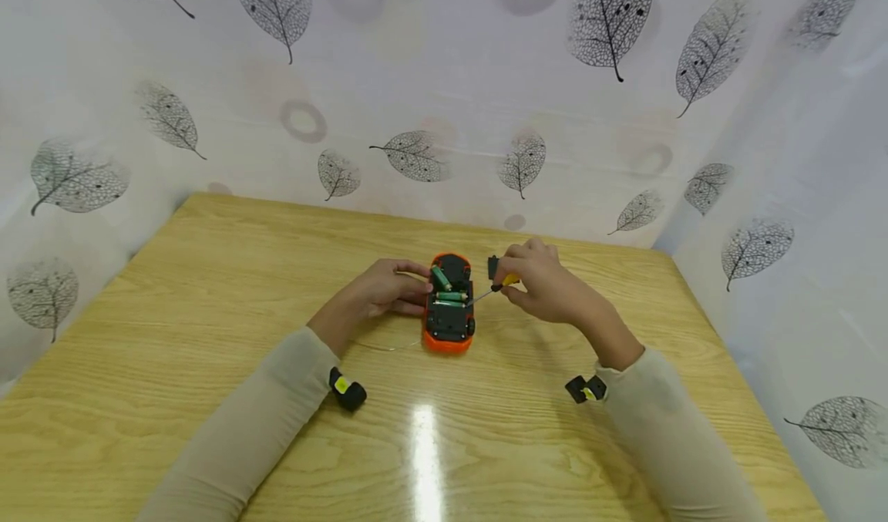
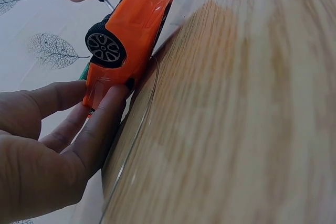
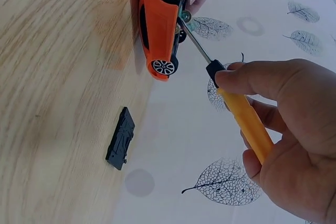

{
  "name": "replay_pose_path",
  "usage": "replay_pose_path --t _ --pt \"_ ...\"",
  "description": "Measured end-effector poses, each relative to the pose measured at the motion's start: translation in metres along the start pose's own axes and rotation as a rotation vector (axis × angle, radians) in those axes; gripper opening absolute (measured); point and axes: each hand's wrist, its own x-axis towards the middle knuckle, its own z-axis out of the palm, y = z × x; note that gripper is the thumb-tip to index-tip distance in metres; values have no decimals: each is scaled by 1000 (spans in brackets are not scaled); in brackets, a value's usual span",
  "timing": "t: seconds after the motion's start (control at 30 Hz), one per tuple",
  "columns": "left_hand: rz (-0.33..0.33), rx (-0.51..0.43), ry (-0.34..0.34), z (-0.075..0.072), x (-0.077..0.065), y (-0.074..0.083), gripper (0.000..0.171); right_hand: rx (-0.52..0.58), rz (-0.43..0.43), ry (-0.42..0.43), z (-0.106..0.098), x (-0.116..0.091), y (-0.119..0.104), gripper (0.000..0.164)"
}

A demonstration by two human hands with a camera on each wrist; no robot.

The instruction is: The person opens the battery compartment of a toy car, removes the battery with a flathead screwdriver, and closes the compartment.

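Observation:
An orange toy car lies upside down on the table, its black underside facing up. Three green batteries show there: one slanted battery towards the far end and two lying crosswise near the middle. My left hand holds the car by its left side, fingertips on the orange body. In my right hand is a screwdriver with a yellow handle, gripped between thumb and fingers. Its metal shaft slants down to the right end of the nearer crosswise battery.
Just beyond the right hand lies a small black cover, flat on the wooden table. A thin pale wire runs along the tabletop beside the car. A leaf-patterned curtain stands behind the table and along its sides.

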Motion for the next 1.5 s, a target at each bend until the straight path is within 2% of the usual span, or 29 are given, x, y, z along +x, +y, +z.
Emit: replay_pose_path --t 0.5,0.83,1.13,1.3,1.5 --pt "-2 -13 -8 0 -3 2 44 -83 -67 -3 -6 7 -15 15" --pt "-5 -21 -15 1 -4 3 45 -199 -101 -26 -8 15 -21 16" --pt "2 -15 -19 1 -4 2 44 -332 -92 -80 -15 23 -39 24" --pt "1 -14 -16 1 -3 2 44 -350 -87 -85 -17 25 -46 23" --pt "-1 -11 -13 0 -2 1 43 -335 -96 -83 -16 26 -43 20"
